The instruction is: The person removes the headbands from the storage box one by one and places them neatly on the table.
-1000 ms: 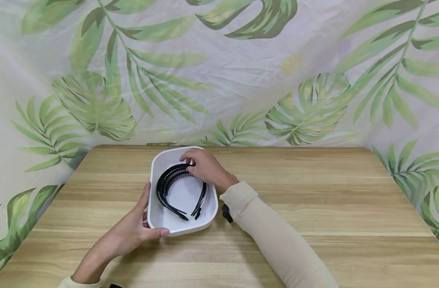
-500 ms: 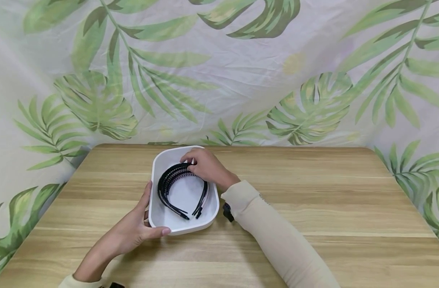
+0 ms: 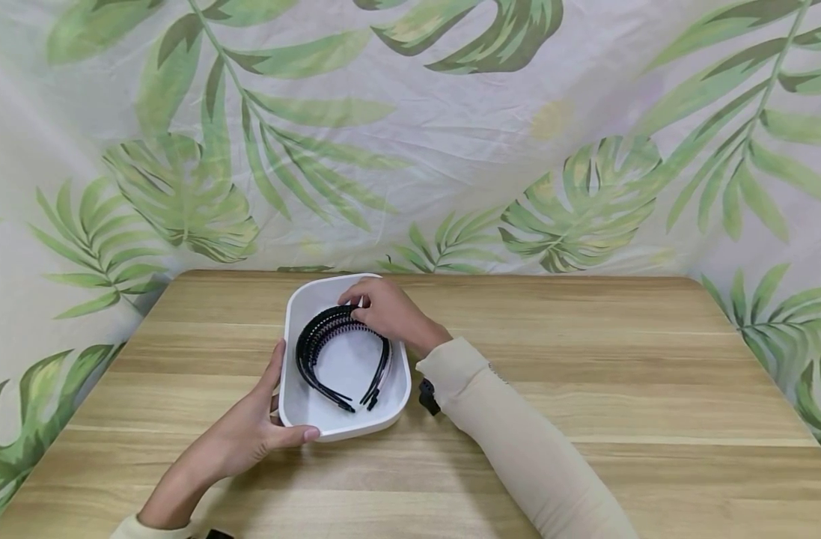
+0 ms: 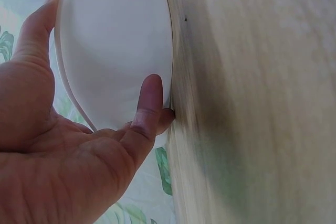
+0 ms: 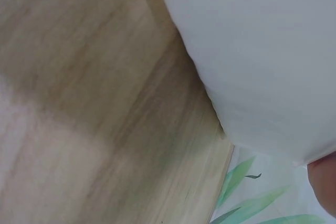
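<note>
A white plastic box [image 3: 359, 428] with rounded corners sits on the table, left of centre in the head view. Inside it lies a set of black headbands [image 3: 308, 346], nested together with their ends towards me; one looks dark purple. My left hand [image 3: 257, 428] holds the box by its left side and near corner, thumb at the rim. In the left wrist view, fingers press its outer wall [image 4: 113, 40]. Over the far right part of the box, my right hand [image 3: 386, 311] pinches the top of the headbands. The right wrist view hides that grip behind the box wall [image 5: 262, 61].
The wooden table [image 3: 585, 359] extends widely to the right of the box. A leaf-patterned cloth [image 3: 450, 150] hangs behind the table's back edge. A small black device [image 3: 428, 397] is at my right wrist, beside the box.
The whole head view has shifted very slightly. Both hands, the box and the headbands stay in the same places relative to each other.
</note>
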`<state>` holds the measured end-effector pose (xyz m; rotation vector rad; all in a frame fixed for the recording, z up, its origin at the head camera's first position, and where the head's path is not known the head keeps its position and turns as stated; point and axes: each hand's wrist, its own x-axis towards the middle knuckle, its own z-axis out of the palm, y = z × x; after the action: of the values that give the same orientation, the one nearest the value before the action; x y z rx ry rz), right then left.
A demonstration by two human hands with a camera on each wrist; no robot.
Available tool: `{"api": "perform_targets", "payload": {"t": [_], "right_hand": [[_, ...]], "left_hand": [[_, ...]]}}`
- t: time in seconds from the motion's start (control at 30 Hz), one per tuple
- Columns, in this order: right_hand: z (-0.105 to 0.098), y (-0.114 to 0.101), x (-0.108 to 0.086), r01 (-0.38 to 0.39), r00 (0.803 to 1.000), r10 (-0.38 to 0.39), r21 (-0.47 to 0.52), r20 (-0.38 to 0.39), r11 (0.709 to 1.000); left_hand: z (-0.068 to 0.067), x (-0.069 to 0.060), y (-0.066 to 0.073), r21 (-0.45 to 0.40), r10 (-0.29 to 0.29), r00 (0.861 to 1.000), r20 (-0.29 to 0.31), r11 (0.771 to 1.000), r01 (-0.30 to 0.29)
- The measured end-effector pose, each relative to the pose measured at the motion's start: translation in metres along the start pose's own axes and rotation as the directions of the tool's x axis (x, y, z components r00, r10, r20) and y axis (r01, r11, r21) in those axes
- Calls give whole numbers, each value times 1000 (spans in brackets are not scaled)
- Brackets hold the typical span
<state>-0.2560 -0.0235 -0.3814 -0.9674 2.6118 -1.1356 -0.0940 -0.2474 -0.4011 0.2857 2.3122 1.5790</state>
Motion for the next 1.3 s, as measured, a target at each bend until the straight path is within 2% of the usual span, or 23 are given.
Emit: {"api": "perform_targets", "payload": {"t": [0.33, 0.7, 0.97, 1.3], "right_hand": [[-5, -3, -3, 10, 999, -10, 19, 35, 1000], [-10, -7, -2, 27, 997, -29, 27, 73, 999], [-15, -7, -5, 19, 998, -24, 86, 57, 996], [-19, -8, -7, -22, 999, 17, 124, 41, 992]], "left_hand": [[0, -1, 0, -5, -17, 1000, -10, 1000, 17], [0, -1, 1, 7, -8, 1000, -11, 1000, 8], [0, -1, 1, 18, -6, 1000, -13, 1000, 6], [1, -1, 1, 4, -16, 1000, -7, 1000, 16]]}}
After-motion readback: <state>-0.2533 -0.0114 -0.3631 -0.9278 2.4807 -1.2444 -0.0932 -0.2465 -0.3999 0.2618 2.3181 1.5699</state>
